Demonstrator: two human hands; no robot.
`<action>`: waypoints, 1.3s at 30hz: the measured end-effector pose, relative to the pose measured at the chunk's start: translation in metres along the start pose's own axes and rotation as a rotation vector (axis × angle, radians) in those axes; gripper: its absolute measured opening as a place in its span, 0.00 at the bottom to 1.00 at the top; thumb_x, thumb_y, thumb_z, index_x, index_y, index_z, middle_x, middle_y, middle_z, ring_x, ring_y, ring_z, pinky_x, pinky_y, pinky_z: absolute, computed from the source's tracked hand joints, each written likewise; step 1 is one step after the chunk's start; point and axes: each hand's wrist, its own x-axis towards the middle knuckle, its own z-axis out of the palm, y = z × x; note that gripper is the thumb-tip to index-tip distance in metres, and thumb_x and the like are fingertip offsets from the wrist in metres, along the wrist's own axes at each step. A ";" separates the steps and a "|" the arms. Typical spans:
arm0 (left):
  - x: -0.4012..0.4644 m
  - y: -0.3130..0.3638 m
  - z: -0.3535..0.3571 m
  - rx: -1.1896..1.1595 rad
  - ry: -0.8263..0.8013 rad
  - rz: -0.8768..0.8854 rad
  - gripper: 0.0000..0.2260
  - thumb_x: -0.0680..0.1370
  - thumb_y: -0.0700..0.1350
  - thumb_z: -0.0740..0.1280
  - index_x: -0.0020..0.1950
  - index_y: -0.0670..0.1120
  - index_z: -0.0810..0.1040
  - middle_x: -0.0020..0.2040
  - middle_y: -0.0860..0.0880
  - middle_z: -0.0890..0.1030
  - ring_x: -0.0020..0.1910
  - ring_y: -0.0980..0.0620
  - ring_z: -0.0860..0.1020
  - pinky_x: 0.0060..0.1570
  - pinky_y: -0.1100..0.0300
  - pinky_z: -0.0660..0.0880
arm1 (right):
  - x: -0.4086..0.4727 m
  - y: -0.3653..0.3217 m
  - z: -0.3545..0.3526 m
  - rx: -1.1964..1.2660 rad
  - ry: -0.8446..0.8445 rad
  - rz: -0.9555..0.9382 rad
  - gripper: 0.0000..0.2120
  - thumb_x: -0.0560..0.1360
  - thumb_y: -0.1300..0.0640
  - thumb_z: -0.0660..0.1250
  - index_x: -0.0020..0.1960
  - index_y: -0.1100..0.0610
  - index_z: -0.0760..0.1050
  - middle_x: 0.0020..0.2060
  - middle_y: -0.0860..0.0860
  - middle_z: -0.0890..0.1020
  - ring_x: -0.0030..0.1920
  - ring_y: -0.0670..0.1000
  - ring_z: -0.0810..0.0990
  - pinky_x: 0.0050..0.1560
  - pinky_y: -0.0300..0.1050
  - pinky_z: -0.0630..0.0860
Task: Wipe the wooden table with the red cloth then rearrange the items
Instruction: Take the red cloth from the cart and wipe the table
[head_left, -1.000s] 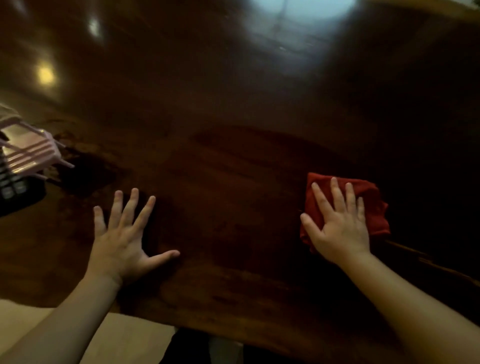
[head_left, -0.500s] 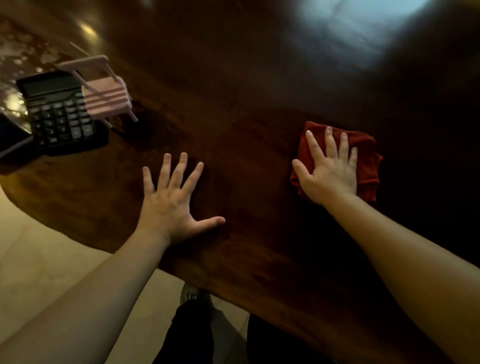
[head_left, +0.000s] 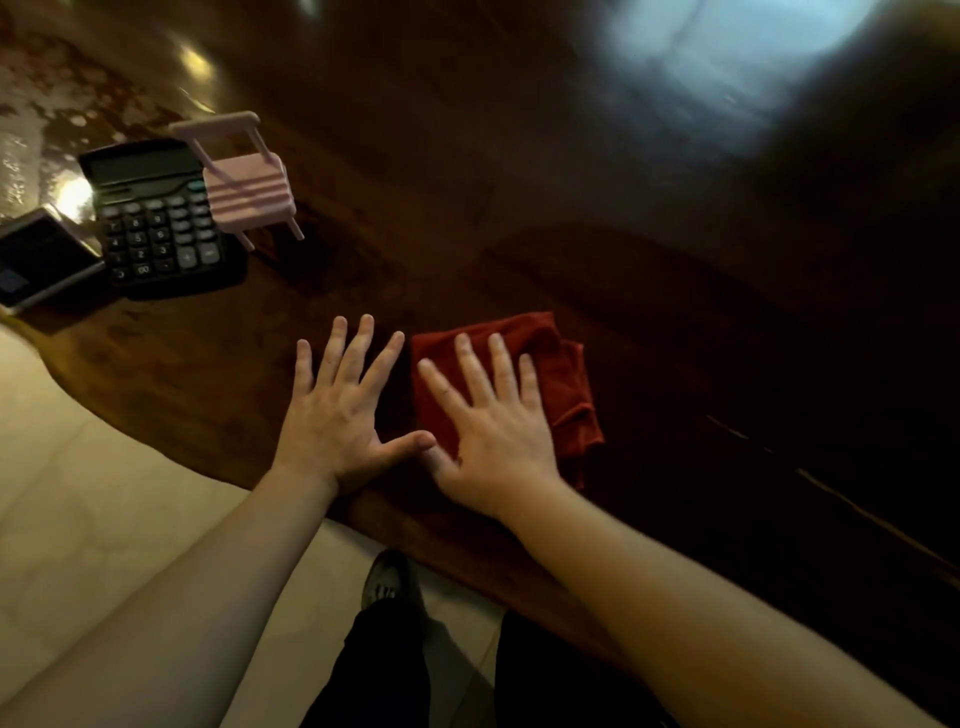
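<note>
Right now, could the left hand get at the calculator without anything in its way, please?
Probably yes. The left hand lies flat on bare table, and the wood between it and the calculator is clear. The pink stand sits beside the calculator, off that path.

The picture is dim. The dark bench (head_left: 597, 208) shines with a pale blue glare near its far right edge and small yellow spots at the far left. The far side looks blurry. The right side sinks into black shadow.
</note>
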 end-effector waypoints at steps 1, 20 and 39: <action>0.000 0.000 0.000 0.006 -0.003 0.001 0.49 0.69 0.82 0.44 0.83 0.53 0.51 0.83 0.44 0.50 0.81 0.43 0.42 0.75 0.34 0.42 | -0.011 -0.004 0.002 0.014 -0.002 -0.023 0.37 0.76 0.30 0.53 0.81 0.41 0.51 0.82 0.54 0.51 0.80 0.61 0.39 0.76 0.66 0.40; 0.002 0.005 0.007 0.133 0.010 -0.058 0.53 0.65 0.83 0.55 0.82 0.54 0.52 0.83 0.43 0.51 0.81 0.41 0.43 0.75 0.31 0.45 | -0.185 0.114 -0.009 -0.059 -0.147 0.203 0.35 0.77 0.28 0.53 0.80 0.36 0.50 0.82 0.49 0.51 0.81 0.57 0.44 0.77 0.60 0.42; -0.001 0.003 0.009 0.054 0.095 -0.044 0.53 0.65 0.84 0.52 0.82 0.53 0.55 0.82 0.43 0.53 0.81 0.41 0.45 0.75 0.31 0.46 | 0.014 0.152 -0.041 -0.056 -0.094 0.511 0.38 0.74 0.25 0.41 0.80 0.38 0.39 0.82 0.50 0.39 0.79 0.57 0.34 0.76 0.60 0.33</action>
